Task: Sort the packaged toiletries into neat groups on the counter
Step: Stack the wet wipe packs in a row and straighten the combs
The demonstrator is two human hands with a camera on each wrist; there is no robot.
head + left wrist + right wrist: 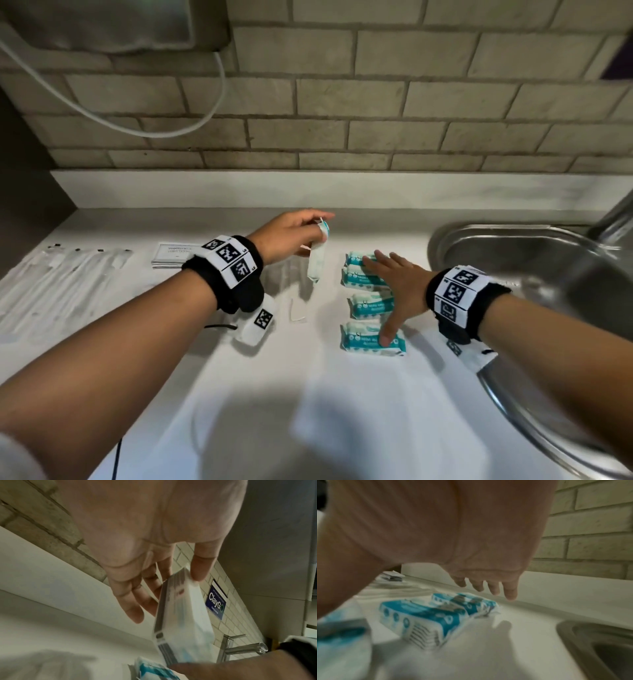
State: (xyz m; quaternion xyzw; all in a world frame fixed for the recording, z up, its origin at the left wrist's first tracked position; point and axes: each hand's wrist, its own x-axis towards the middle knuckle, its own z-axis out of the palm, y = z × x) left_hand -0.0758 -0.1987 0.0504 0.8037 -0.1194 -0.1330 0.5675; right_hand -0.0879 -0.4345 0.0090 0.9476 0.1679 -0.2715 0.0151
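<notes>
White counter [239, 394] runs under a brick wall [342, 102], with a steel sink [513, 246] at the right. On the counter four teal wipe packs [371, 303] lie in a column. The right hand [399, 286] is spread flat over them, fingers straight, the thumb touching the nearest pack [363, 339]. The left hand [291, 236] is raised above the counter and pinches a packed mask [317, 265] by its top, so it hangs down. Further left lie a card stack [171, 255] and clear sachets [68, 277].
</notes>
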